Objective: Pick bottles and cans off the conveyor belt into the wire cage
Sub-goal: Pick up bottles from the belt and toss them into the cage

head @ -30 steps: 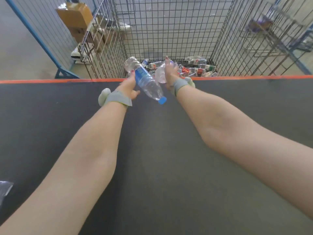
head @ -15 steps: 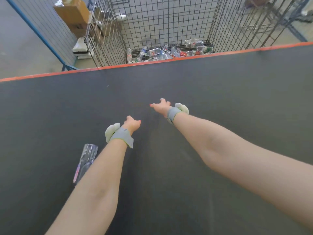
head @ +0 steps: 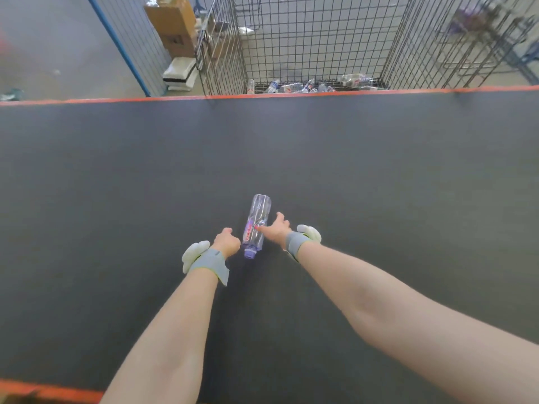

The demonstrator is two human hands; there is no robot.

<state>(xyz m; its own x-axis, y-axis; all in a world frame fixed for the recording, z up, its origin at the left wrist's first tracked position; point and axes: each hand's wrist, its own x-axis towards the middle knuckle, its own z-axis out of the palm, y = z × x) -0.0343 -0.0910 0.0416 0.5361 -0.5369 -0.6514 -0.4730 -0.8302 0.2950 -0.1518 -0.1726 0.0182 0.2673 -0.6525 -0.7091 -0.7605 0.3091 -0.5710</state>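
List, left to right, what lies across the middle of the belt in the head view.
Left hand → clear plastic bottle with purple cap and pink label → right hand, all over the dark grey conveyor belt.

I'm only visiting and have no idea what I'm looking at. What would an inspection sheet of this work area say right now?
Surface: dark grey conveyor belt with orange edges.
Job's things: clear plastic bottle with purple cap lies on the belt between the hands. The wire cage stands beyond the far edge, with loose bottles on its floor.
Clutter: nothing seen.
Grips: right hand open, thumb at the bottle. The left hand is beside the cap, fingers hidden.
Cables: nothing seen.
Surroundings: brown cardboard box, blue metal post, concrete floor.
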